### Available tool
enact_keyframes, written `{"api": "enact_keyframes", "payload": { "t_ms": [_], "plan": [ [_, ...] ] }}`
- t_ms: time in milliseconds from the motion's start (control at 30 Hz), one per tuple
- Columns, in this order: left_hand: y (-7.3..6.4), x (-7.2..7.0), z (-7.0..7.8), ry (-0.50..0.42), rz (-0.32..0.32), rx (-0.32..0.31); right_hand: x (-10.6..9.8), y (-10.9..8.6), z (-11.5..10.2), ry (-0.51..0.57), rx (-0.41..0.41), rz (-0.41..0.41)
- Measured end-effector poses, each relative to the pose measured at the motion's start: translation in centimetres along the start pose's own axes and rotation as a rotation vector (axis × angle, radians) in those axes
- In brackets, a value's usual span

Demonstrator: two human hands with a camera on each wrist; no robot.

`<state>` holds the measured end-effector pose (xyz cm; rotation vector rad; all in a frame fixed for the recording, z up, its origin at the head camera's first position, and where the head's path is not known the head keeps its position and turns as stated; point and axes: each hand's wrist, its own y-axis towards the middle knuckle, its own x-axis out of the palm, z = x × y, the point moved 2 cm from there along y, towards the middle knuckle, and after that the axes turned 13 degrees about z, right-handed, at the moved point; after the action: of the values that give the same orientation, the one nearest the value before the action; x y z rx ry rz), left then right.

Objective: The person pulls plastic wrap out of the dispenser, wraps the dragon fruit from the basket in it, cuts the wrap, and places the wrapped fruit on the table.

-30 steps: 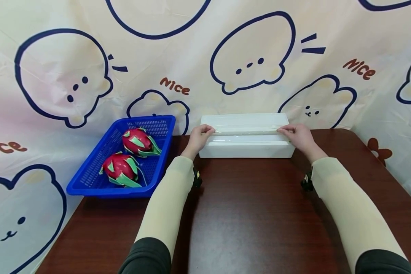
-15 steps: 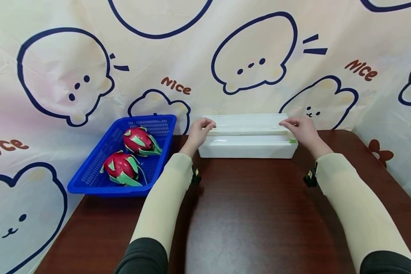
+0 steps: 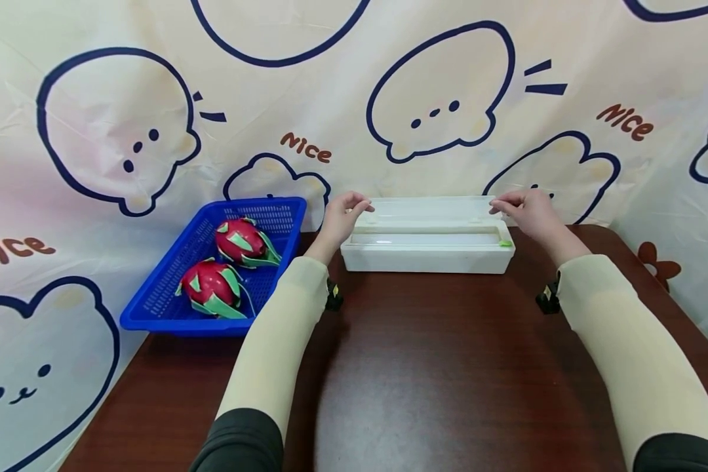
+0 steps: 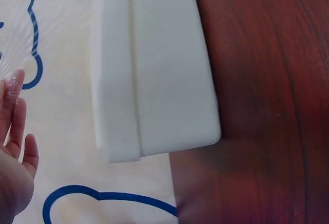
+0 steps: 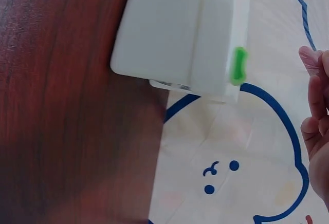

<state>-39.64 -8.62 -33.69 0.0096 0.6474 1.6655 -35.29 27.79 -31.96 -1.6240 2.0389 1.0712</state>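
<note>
Clear film (image 4: 45,40): pinched by left hand (image 3: 342,218) and right hand (image 3: 530,211), spanning between them above white box (image 3: 427,258) on table (image 3: 436,367). Box's long axis crosswise, parallel to span; hands about equally near, at opposite ends.

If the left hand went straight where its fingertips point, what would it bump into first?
Probably the right hand, near the box's other end, though depth is hard to judge. The left hand pinches clear film, so that should just come along.
</note>
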Motion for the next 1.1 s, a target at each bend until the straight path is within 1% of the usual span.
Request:
{"api": "enact_keyframes", "payload": {
  "t_ms": [133,267,400,567,700,867,1100],
  "plan": [
    [0.2,-0.3,0.3,-0.016,0.011,0.004,-0.4,0.2,-0.4,0.0,-0.023,0.012],
    [0.4,-0.5,0.9,-0.044,0.026,0.008,-0.7,0.2,-0.8,0.026,-0.003,0.015],
    [0.4,-0.8,1.8,-0.07,0.04,0.022,-1.3,0.3,-1.4,0.028,-0.001,0.038],
    [0.6,-1.3,3.0,-0.104,0.039,0.021,-2.0,0.8,-2.0,0.019,-0.039,0.085],
    [0.8,-1.8,3.8,-0.101,0.03,0.012,-2.5,0.9,-2.6,0.013,-0.05,0.1],
    [0.8,-2.2,4.8,-0.088,0.023,0.007,-3.2,0.9,-3.3,0.008,-0.038,0.101],
    [1.0,-2.9,6.1,-0.079,0.01,0.014,-4.3,1.2,-4.0,-0.023,-0.076,0.138]
  ]
}}
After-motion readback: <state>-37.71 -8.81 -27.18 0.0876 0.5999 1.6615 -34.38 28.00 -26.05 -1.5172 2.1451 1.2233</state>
